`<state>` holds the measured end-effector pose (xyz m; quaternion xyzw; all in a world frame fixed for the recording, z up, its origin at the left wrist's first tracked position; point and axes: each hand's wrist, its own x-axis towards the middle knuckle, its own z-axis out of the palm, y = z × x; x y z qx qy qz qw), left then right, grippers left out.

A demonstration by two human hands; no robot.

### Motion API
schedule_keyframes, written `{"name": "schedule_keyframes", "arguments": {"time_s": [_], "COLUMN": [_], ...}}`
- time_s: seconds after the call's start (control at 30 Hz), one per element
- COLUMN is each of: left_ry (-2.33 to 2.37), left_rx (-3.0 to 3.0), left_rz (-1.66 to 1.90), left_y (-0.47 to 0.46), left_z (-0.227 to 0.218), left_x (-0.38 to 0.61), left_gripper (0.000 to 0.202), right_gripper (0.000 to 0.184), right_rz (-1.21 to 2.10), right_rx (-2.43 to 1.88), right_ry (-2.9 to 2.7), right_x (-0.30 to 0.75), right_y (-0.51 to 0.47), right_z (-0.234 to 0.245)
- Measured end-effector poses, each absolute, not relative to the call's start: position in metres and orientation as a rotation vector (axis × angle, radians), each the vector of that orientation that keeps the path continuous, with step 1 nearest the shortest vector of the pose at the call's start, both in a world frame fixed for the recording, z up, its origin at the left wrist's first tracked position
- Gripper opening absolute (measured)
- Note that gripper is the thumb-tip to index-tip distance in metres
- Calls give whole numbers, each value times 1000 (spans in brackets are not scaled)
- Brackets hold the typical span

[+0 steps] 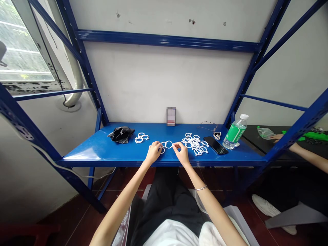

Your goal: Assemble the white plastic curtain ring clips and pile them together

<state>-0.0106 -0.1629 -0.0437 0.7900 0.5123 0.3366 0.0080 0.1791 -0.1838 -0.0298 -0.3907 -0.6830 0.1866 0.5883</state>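
Both of my hands rest on the blue shelf [102,150] near its front edge. Between them lies a white plastic ring [168,144]. My left hand [153,152] is closed on its left side, where a second ring seems to hang by the fingers. My right hand [182,153] pinches the ring's right side. A heap of several white rings [195,142] lies just right of my right hand. A smaller cluster of white rings [141,138] lies to the left, beyond my left hand.
A crumpled black bag [121,134] sits at the left. A black phone [215,145], a green-labelled water bottle [235,132] and a small upright card [171,116] stand on the shelf. Another person's arm [302,152] reaches over a dark table at the right.
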Motion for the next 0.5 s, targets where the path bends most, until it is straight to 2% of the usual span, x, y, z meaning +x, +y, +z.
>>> {"name": "schedule_keyframes", "arguments": {"time_s": [0.23,0.5], "left_ry": [1618,1469], "left_rx": [2336,2238], "left_rz": [1187,1369], "left_y": [-158,-158], "left_z": [-48,-46], "left_x": [-15,-13], "left_gripper": [11,20], "right_gripper": [22,26], "right_rz": [404,213], "right_rx": [-957,-1153], "right_ry": [-1418,-1406], "right_x": [180,210], "right_y": [-182,-170], "right_z": [-33,-26]}}
